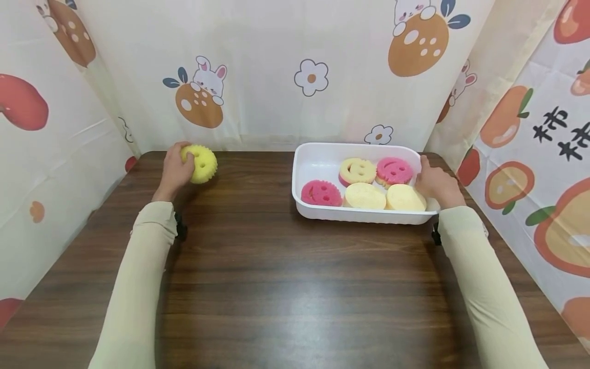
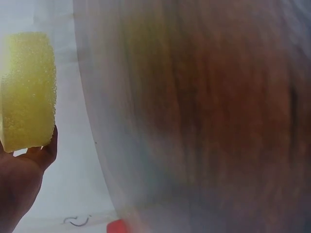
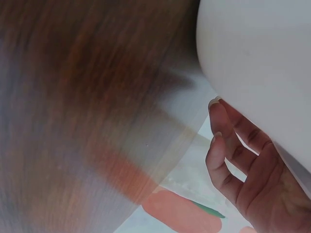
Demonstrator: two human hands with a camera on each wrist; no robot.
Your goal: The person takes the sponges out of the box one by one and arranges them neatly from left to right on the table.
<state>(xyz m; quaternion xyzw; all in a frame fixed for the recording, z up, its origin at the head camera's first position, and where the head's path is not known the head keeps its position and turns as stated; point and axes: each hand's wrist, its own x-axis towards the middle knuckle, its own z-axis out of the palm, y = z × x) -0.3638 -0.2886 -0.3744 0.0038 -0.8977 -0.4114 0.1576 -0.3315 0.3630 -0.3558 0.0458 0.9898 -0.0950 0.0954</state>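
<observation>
My left hand [image 1: 181, 165] grips a round yellow smiley-face sponge [image 1: 201, 163] at the far left of the dark wooden table [image 1: 258, 266]. The left wrist view shows the sponge [image 2: 28, 90] edge-on, pinched from below by my fingers [image 2: 30, 162]. My right hand [image 1: 430, 180] holds the right rim of a white plastic tray [image 1: 318, 156], thumb over the edge. In the right wrist view my fingers [image 3: 228, 155] lie against the tray's outer wall [image 3: 262, 63]. Several sponges lie in the tray: a yellow smiley [image 1: 357, 170], two pink smileys [image 1: 394, 170] [image 1: 321, 193] and two pale yellow discs [image 1: 365, 196] [image 1: 404, 198].
Printed cloth walls with fruit, rabbits and flowers [image 1: 311, 77] close in the table at the back and on both sides. Bare wood lies between the held sponge and the tray and across the near half of the table.
</observation>
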